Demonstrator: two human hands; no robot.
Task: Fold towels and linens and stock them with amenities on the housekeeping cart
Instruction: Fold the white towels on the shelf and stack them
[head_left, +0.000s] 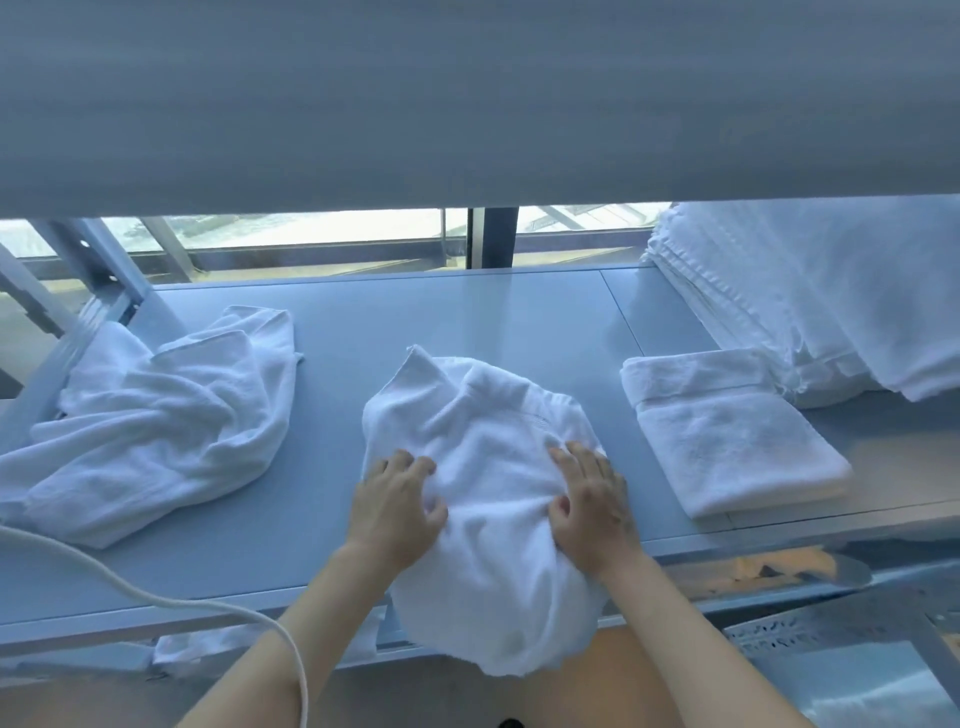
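On shelf (467, 322) | both hands grip towel (483, 467) | hem overhangs edge

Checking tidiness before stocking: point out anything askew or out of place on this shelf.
The towel under both hands hangs over the shelf's front edge, still bunched. A crumpled towel pile sprawls at left. Only the folded towel at right lies neat.

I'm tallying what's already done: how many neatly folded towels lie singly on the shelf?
1: the folded towel right of the hands. The middle towel under both hands and the left heap are unfolded. The far-right stack holds more, uncountable.
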